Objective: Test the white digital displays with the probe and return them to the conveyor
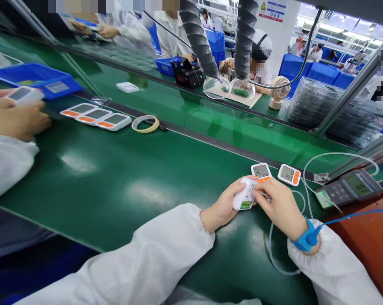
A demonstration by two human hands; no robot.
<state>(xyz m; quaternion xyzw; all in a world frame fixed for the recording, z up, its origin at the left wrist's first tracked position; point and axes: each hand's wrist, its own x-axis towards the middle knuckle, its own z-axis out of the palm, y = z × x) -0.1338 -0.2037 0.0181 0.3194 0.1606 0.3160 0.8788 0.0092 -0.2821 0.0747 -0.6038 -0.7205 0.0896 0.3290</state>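
My left hand (221, 207) holds a small white plastic device (244, 195) with its back turned up, and a strip of green circuit board shows at its lower end. Against that back, my right hand (282, 207) pinches what looks like the end of a thin clear tube (271, 237); the fingertips partly hide it. A blue wrist strap (307, 238) with a cord circles my right wrist. Just beyond my hands lie two display units, one with a lit screen (261, 170) partly covered by my fingers, the other (289, 174) beside it.
A handheld meter (353, 186) with tubing sits at the right. Farther left are a tape roll (145, 124), three white-and-orange units (96, 116) and a blue tray (56, 87). A co-worker's hands (20, 114) hold another unit. Two ducts (199, 38) hang beyond the dark ledge.
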